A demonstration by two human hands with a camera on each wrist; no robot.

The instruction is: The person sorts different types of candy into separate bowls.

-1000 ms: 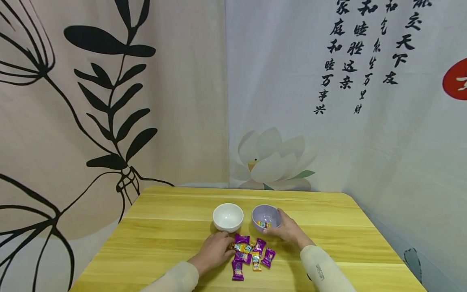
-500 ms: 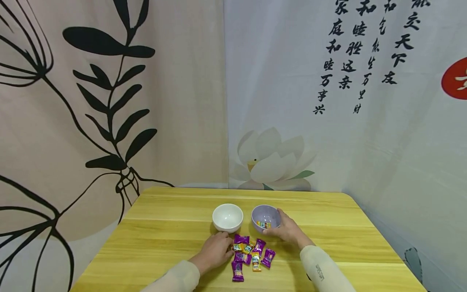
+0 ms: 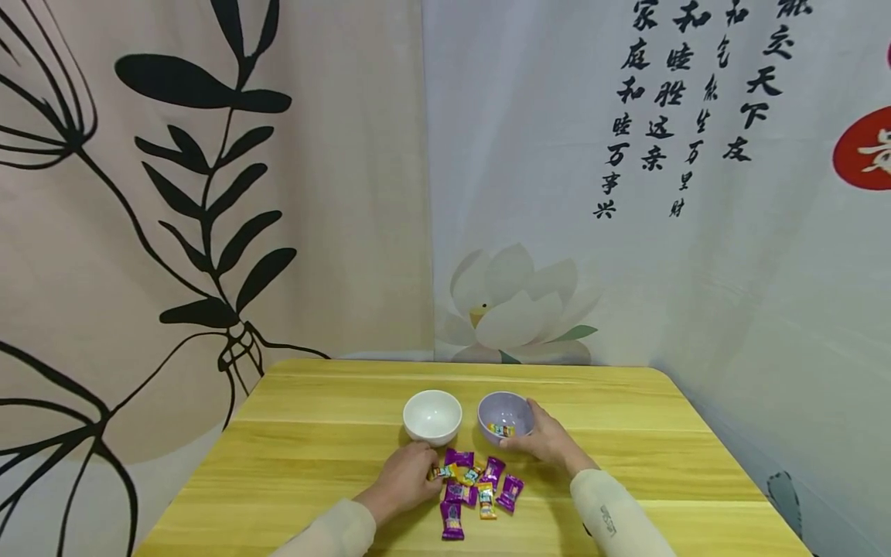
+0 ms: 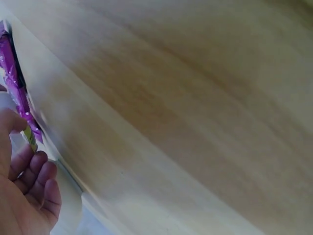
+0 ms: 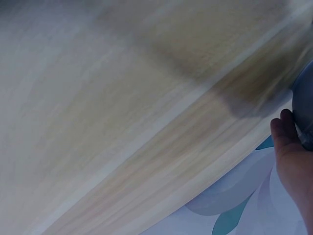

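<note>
My left hand [image 3: 407, 476] pinches a yellow-wrapped candy [image 3: 443, 472] between thumb and finger, at the left edge of a candy pile. In the left wrist view a bit of this yellow wrapper [image 4: 30, 138] shows at the fingertips. Around the right side of a light purple bowl [image 3: 489, 410], my right hand [image 3: 550, 442] holds on with thumb in front and fingers behind. One yellow candy [image 3: 501, 430] lies inside that bowl. Several purple-wrapped candies [image 3: 452, 521] and a few yellow ones, such as a yellow candy [image 3: 486, 501], lie loose on the table.
A white bowl [image 3: 432, 418] stands left of the purple one, just beyond my left hand. The wooden table [image 3: 292, 449] has its far edge against printed wall cloths [image 3: 362, 193]. Both forearms reach in from the near side.
The yellow candy at my left fingertips has shifted slightly left out of the pile with the hand. The view has turned a little. My right hand stays at the purple bowl.
</note>
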